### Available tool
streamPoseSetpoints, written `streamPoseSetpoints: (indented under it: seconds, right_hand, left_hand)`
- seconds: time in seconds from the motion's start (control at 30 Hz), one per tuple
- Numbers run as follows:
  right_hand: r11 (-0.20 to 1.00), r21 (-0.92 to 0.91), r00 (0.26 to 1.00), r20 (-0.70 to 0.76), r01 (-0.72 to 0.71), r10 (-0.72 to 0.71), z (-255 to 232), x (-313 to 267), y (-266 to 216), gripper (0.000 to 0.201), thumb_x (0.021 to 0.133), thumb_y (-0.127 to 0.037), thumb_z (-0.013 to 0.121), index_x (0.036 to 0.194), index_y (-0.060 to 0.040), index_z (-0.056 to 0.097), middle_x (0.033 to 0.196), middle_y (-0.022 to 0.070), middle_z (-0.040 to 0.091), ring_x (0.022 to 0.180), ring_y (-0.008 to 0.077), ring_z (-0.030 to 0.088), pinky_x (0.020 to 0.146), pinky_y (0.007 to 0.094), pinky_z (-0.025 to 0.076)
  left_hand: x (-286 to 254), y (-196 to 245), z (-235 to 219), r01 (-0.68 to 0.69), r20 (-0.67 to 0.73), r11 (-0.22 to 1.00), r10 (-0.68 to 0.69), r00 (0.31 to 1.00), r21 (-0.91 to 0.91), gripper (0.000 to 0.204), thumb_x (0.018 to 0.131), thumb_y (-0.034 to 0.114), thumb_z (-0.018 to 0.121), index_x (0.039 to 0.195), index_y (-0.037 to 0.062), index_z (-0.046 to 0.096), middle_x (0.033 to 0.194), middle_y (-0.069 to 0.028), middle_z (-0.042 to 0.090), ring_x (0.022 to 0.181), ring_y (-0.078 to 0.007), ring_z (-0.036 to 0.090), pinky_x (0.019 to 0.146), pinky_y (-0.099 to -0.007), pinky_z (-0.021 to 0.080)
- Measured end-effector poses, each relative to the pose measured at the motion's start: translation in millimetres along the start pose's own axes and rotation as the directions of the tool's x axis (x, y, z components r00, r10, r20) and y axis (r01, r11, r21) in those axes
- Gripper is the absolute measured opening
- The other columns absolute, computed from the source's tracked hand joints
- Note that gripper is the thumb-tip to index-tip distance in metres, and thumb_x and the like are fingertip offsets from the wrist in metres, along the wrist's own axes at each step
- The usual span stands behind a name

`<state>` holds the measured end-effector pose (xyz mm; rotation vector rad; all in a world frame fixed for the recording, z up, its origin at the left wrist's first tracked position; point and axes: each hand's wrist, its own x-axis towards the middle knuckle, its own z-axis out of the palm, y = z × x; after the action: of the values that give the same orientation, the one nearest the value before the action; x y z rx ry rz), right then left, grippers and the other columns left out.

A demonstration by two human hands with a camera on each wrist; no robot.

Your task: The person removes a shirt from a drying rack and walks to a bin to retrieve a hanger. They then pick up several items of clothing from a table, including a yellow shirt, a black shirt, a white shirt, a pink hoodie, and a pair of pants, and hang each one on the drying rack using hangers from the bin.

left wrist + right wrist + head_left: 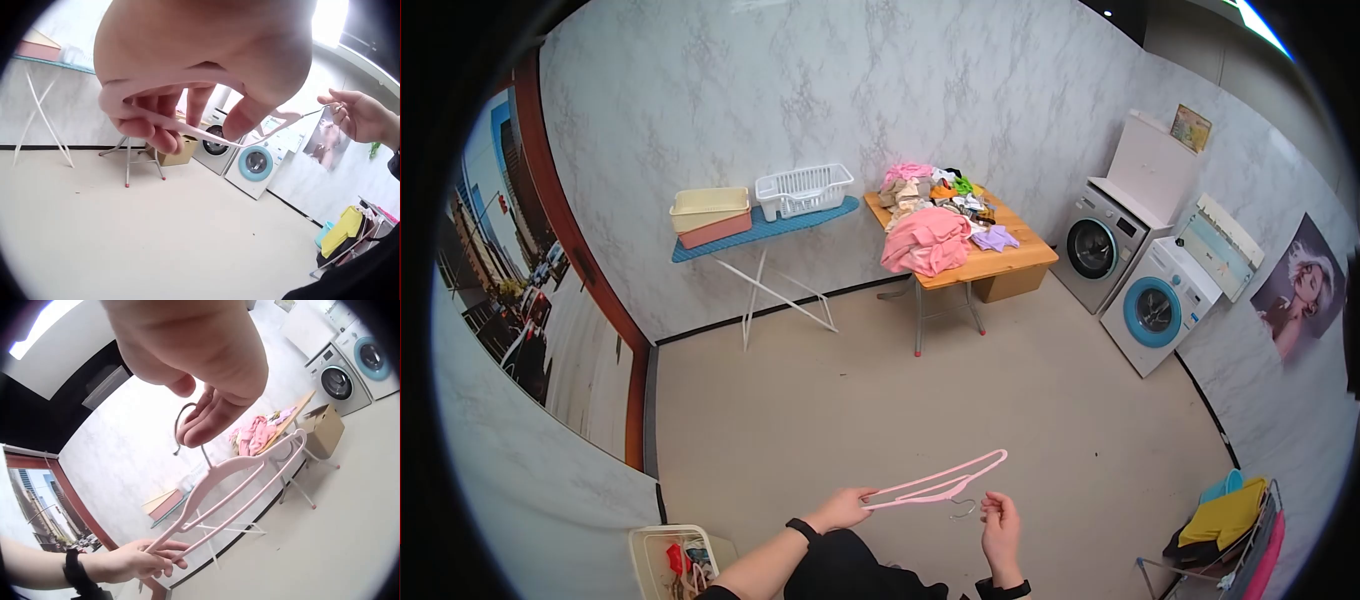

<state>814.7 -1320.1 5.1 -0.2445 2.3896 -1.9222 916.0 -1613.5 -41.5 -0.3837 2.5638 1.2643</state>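
Note:
My left hand grips one end of a pink clothes hanger, with fingers and thumb round its corner. The hanger reaches out to the right over the floor, its bare metal hook turned toward my right hand. In the right wrist view the hook overlaps the loosely bent fingers of that hand; from the head view a small gap shows between them. No garment hangs on the hanger.
A wooden table bears heaped clothes, a pink one in front. Baskets stand on a blue ironing board. Two washing machines are at the right. A cream bin sits lower left, a rack with yellow cloth lower right.

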Motion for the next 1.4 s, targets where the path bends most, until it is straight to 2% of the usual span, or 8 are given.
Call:
streamPoseSetpoints:
  seconds: [0.1, 0.23, 0.4, 0.57, 0.73, 1.03, 1.13, 1.4]
  right_hand:
    - [0.585, -0.604, 0.807, 0.180, 0.542, -0.562, 12.2, 51.7, -35.5, 0.029, 0.086, -0.014, 0.065, 0.114, -0.0045, 0.060, 0.092, 0.0117, 0.064, 0.083, 0.0261, 0.063, 0.076, 0.0382, 0.051]
    - [0.500, -0.536, 0.724, 0.386, 0.681, -0.572, 41.4, 137.3, -26.0, 0.029, 0.080, -0.024, 0.073, 0.103, -0.0085, 0.066, 0.087, 0.0103, 0.065, 0.081, 0.0307, 0.063, 0.080, 0.0394, 0.050]
    - [0.770, -0.489, 0.795, 0.605, 0.410, -0.040, 62.7, 252.2, -33.5, 0.032, 0.080, -0.043, 0.071, 0.081, -0.0105, 0.071, 0.074, 0.0076, 0.067, 0.076, 0.0272, 0.065, 0.068, 0.0371, 0.051]
    - [0.767, -0.561, 0.880, 0.475, 0.310, -0.008, 66.8, 359.4, -44.2, 0.032, 0.082, -0.043, 0.069, 0.082, -0.0107, 0.070, 0.069, 0.0084, 0.066, 0.066, 0.0277, 0.065, 0.058, 0.0376, 0.050]
    - [0.817, -0.572, 0.986, 0.165, 0.070, 0.031, 36.6, 444.1, -28.9, 0.028, 0.085, -0.035, 0.068, 0.080, -0.0079, 0.069, 0.063, 0.0113, 0.064, 0.059, 0.0286, 0.064, 0.054, 0.0369, 0.048]
    - [0.892, -0.443, 0.993, 0.037, -0.085, 0.113, -22.8, 635.7, 20.7, 0.027, 0.086, -0.030, 0.069, 0.081, -0.0040, 0.068, 0.058, 0.0116, 0.059, 0.050, 0.0223, 0.057, 0.050, 0.0322, 0.044]
    - [0.930, -0.362, 0.994, 0.056, -0.064, 0.090, -30.2, 711.0, 6.2, 0.026, 0.086, -0.027, 0.069, 0.081, -0.0024, 0.067, 0.056, 0.0091, 0.057, 0.049, 0.0168, 0.053, 0.049, 0.0291, 0.042]
    - [0.979, -0.204, 0.980, 0.191, -0.007, 0.047, -8.2, 876.6, 18.8, 0.023, 0.090, -0.021, 0.066, 0.082, 0.0001, 0.064, 0.056, 0.0028, 0.052, 0.054, 0.0074, 0.045, 0.049, 0.0245, 0.037]
  left_hand:
    - [45.1, 8.9, -21.3, -0.055, 0.048, 0.993, 0.060, 0.997, -0.102, 0.048, 0.080, 0.023, 0.064, 0.127, 0.0149, 0.060, 0.098, -0.0077, 0.069, 0.081, -0.0244, 0.065, 0.075, -0.0338, 0.052]
    - [127.0, 29.4, -63.5, -0.129, 0.238, 0.992, 0.123, 0.964, 0.009, 0.045, 0.080, 0.029, 0.064, 0.123, 0.0169, 0.063, 0.099, -0.0103, 0.071, 0.087, -0.0262, 0.067, 0.082, -0.0347, 0.052]
    - [259.4, 51.2, -113.2, -0.152, 0.345, 0.986, 0.122, 0.931, 0.062, 0.045, 0.078, 0.033, 0.065, 0.121, 0.0171, 0.064, 0.102, -0.0084, 0.071, 0.092, -0.0266, 0.067, 0.084, -0.0368, 0.052]
    - [378.6, 85.4, -151.6, -0.203, 0.385, 0.979, 0.182, 0.905, 0.015, 0.051, 0.076, 0.037, 0.068, 0.121, 0.0140, 0.062, 0.108, -0.0093, 0.068, 0.097, -0.0269, 0.064, 0.086, -0.0354, 0.051]
    - [493.2, 112.2, -184.4, -0.360, -0.132, 0.920, 0.381, 0.915, 0.157, 0.080, 0.070, 0.040, 0.077, 0.136, 0.0106, 0.043, 0.134, -0.0165, 0.042, 0.123, -0.0347, 0.046, 0.100, -0.0437, 0.042]
    - [736.2, 149.3, -262.0, 0.193, -0.690, 0.931, 0.080, 0.719, 0.308, 0.111, 0.056, 0.026, 0.088, 0.148, 0.0146, 0.025, 0.150, -0.0233, 0.018, 0.138, -0.0436, 0.023, 0.109, -0.0576, 0.026]
    - [767.8, 186.3, -288.2, 0.351, -0.638, 0.935, -0.235, 0.733, 0.058, 0.110, 0.056, 0.027, 0.088, 0.147, 0.0130, 0.027, 0.147, -0.0232, 0.031, 0.134, -0.0398, 0.034, 0.108, -0.0516, 0.032]
    - [843.3, 195.7, -237.1, 0.054, -0.377, 0.981, -0.122, 0.918, -0.186, 0.067, 0.073, 0.039, 0.072, 0.125, -0.0004, 0.053, 0.108, -0.0261, 0.064, 0.104, -0.0386, 0.062, 0.090, -0.0443, 0.049]
